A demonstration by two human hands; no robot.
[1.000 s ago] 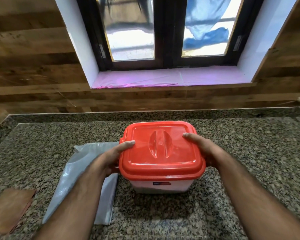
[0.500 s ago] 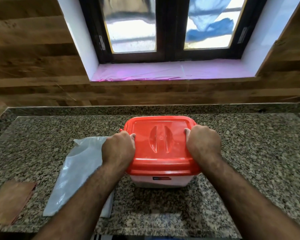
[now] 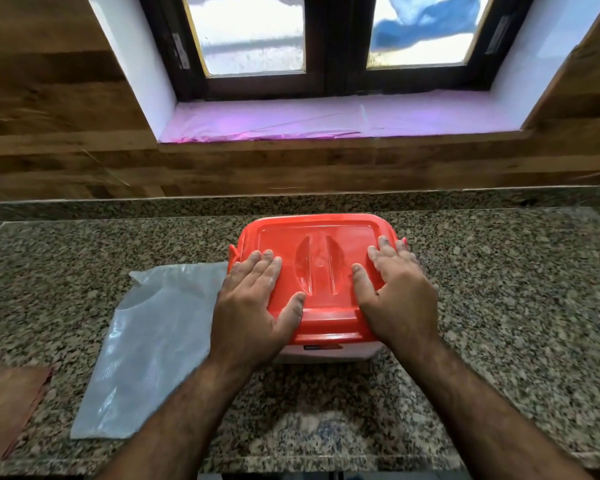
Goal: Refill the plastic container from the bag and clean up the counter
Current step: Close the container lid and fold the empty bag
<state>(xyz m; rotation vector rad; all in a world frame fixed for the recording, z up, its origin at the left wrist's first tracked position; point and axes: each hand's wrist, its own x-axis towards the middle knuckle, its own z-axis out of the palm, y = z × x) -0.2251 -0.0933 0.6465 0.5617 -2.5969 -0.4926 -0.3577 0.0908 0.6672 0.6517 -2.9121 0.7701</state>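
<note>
Closest to the person, two bare arms reach out over the speckled grey stone counter [image 3: 499, 271]. Just past the wrists stands the white plastic container [image 3: 326, 353] with its flat red plastic lid [image 3: 312, 244], right in front of the person and in the middle of the counter. The left hand [image 3: 253, 303] lies flat and open on the left side of the lid, fingers spread, thumb on the near edge. The right hand [image 3: 395, 292] lies flat and open on the right side the same way. Neither hand grips anything; they look like they are pressing the lid down. The lid's long side runs left to right, and the raised handle in its middle sits between the two hands. The lid looks shut, so the filling seems done. Just left of the container lies the flat, see-through grey plastic bag [image 3: 153, 344], touching or nearly touching the container's side. It looks empty. Its long side runs from near the person away toward the wall. The left hand is the closer one to it, so that hand could pick it up most easily. Further left of the container, at the counter's near edge, sits a flat brown square thing [image 3: 7, 403]; I cannot tell what it is. Behind the container are the wooden wall [image 3: 66, 161] and the dark-framed window [image 3: 326, 46].
</note>
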